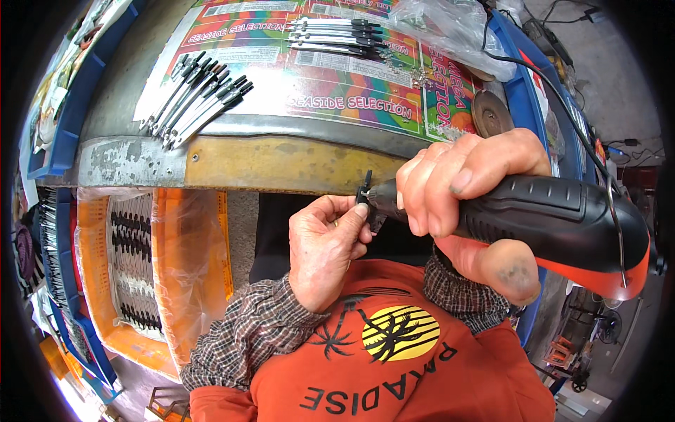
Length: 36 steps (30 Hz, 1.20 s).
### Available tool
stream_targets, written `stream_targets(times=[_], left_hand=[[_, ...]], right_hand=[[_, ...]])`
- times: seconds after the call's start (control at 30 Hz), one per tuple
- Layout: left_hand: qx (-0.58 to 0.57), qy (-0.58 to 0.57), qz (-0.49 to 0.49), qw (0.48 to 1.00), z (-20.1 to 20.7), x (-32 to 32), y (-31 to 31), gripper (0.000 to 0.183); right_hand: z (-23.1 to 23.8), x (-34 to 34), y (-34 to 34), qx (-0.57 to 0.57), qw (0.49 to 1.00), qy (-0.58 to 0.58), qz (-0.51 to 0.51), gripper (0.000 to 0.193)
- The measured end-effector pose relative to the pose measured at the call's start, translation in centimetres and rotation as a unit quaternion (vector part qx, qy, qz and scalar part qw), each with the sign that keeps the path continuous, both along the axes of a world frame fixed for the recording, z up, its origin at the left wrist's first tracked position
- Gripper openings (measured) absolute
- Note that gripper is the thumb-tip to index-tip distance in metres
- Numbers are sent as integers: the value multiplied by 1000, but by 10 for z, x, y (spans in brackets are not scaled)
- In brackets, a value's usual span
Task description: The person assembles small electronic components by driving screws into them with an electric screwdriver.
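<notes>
My left hand [323, 243] pinches a small, dark, slim piece [365, 191] between thumb and fingers, just off the table's front edge. It is seen nearly end-on, so its full shape is hidden. My right hand [471, 186] wraps round a black and orange electric screwdriver [555, 211], held level with its nose pointing left. The driver's metal tip [383, 195] meets the dark piece or sits right beside it; I cannot tell which. On the table, a fanned pile of slim black and silver pieces [197, 98] lies at left, and a neater stack [334, 36] farther back.
Colourful printed sheets [267, 84] cover the worktable. A brown disc [491, 112], clear plastic bag [450, 32] and small loose parts lie at right. A black cable [555, 74] runs down to the driver. Blue bins [63, 144] flank the table; an orange lined crate [165, 352] holds similar pieces.
</notes>
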<state>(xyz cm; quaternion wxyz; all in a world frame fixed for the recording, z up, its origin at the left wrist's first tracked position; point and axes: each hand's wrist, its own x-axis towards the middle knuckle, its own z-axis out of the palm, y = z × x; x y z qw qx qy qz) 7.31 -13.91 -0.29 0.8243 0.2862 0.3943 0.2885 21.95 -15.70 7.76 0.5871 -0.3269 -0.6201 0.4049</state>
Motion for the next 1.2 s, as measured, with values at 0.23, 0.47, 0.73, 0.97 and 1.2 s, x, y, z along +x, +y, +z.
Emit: stream_targets(times=[0.23, 0.47, 0.73, 0.97, 1.2], left_hand=[[0, 6, -4, 1000, 0, -1, 0, 11], [-11, -6, -3, 1000, -1, -1, 0, 12], [-16, 4, -1, 1000, 1, 0, 0, 12], [-9, 16, -4, 1000, 3, 0, 0, 12], [-14, 4, 11, 1000, -1, 1, -2, 12]], right_hand=[[1, 2, 1, 4, 999, -29, 21, 48], [1, 8, 8, 20, 995, -49, 83, 45], [-7, 5, 7, 47, 997, 1, 55, 50], [-8, 5, 8, 48, 998, 28, 43, 50], [2, -14, 2, -3, 1000, -26, 3, 48]])
